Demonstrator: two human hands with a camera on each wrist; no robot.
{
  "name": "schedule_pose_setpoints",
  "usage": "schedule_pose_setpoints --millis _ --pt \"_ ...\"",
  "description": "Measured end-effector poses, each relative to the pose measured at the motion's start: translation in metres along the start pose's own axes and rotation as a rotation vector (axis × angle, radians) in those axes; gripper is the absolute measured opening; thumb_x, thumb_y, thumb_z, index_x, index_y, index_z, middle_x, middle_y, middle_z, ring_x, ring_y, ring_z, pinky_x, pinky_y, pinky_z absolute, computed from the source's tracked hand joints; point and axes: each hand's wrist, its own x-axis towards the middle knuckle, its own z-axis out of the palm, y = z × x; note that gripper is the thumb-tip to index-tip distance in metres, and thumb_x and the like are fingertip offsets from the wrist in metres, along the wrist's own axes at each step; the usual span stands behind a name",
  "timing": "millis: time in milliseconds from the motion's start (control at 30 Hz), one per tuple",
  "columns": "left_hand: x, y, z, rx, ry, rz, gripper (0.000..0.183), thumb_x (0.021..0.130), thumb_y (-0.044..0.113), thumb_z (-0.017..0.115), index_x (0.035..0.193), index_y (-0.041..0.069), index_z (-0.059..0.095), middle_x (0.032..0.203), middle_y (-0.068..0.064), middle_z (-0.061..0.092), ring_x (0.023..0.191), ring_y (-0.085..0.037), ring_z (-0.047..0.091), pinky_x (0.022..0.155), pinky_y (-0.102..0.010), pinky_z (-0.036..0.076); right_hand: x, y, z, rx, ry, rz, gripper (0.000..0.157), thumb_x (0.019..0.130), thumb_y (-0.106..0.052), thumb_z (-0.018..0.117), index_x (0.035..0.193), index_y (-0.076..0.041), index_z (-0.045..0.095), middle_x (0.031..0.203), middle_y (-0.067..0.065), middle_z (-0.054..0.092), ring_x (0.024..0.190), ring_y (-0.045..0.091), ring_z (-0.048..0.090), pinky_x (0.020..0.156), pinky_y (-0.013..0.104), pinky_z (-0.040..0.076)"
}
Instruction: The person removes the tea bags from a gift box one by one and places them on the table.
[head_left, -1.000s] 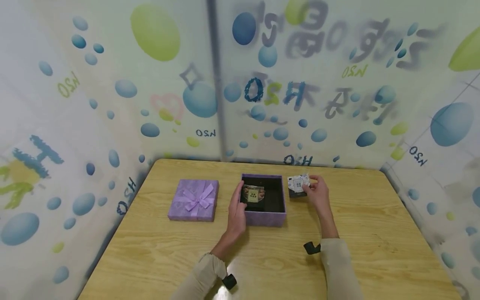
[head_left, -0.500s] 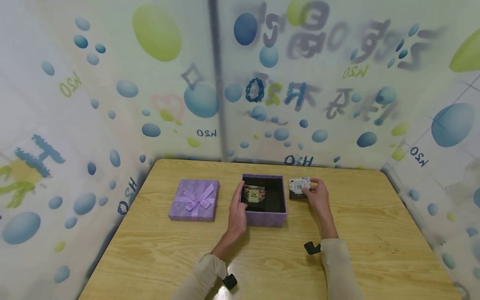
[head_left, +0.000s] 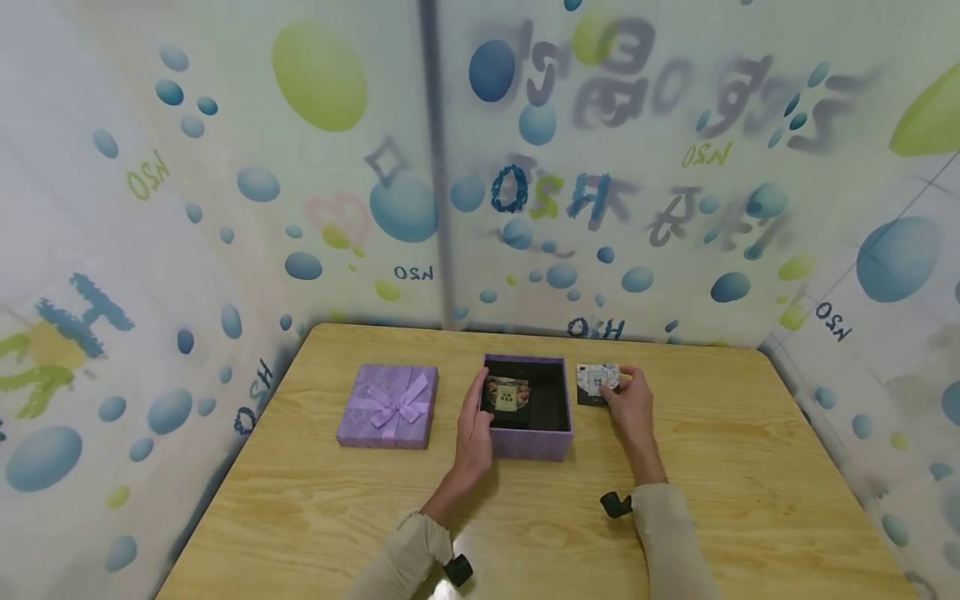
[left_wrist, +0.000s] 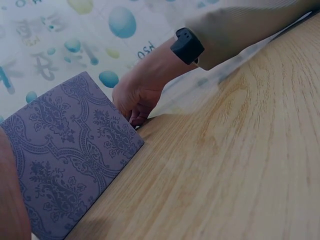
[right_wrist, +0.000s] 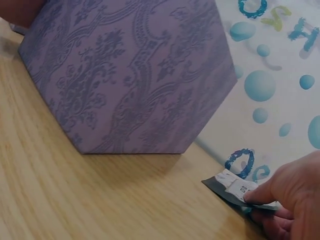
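Note:
An uncovered purple gift box (head_left: pixel 529 445) with a dark inside stands mid-table. My left hand (head_left: pixel 474 437) holds its left wall in the head view, fingers along the outside and thumb over the rim. Inside, on the left, lies a dark square packet (head_left: pixel 507 395) with a pale label. Just right of the box, my right hand (head_left: pixel 632 403) pinches a small flat packet (head_left: pixel 591 379), black with a white floral label. In the right wrist view the thumb (right_wrist: pixel 262 191) presses on its top and fingers are beneath; that packet is slightly tilted there.
The purple lid (head_left: pixel 387 406) with a ribbon bow lies left of the box on the wooden table (head_left: pixel 555 533). Behind the table's far edge rises a pale wall (head_left: pixel 637 183) printed with blue and green spots; side walls flank it.
The floral packet and my right hand have come slightly nearer, and the packet appears flatter than a second ago. My left hand stays on the box. The head view has shifted a little.

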Motion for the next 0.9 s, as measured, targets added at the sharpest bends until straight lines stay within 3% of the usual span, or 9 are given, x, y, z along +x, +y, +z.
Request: schedule_pose_setpoints --millis 367,533,900 --pt "-0.0004 0.0030 -0.0004 0.000 -0.002 0.001 0.073 0.092 -0.006 0.032 0.164 0.008 0.033 0.170 -0.009 0.031 0.157 -0.030 0.024 0.121 -0.058 0.024 -0.0051 -0.0018 0.0047 -0.040 0.024 -0.047 0.053 0.096 -0.008 0.068 0.141 0.011 0.047 0.121 0.037 0.064 0.109 0.045 0.063 0.090 0.053 0.049" --pt "-0.0012 0.0025 0.0002 -0.012 -0.009 0.016 0.072 0.092 -0.008 0.032 0.164 0.006 0.032 0.169 -0.014 0.030 0.157 -0.033 0.022 0.120 -0.061 0.024 -0.0054 -0.0002 0.0057 -0.089 0.042 -0.076 0.049 0.096 -0.007 0.068 0.137 0.013 0.051 0.113 0.034 0.062 0.106 0.045 0.061 0.089 0.055 0.048" --pt "0.0010 0.0020 -0.0007 -0.011 -0.006 0.011 0.072 0.093 -0.007 0.031 0.164 0.006 0.033 0.168 -0.020 0.030 0.158 -0.032 0.022 0.122 -0.058 0.023 -0.0035 -0.0005 0.0109 -0.125 0.038 -0.055 0.047 0.097 -0.012 0.067 0.135 0.013 0.053 0.119 0.032 0.055 0.112 0.044 0.050 0.097 0.057 0.041"
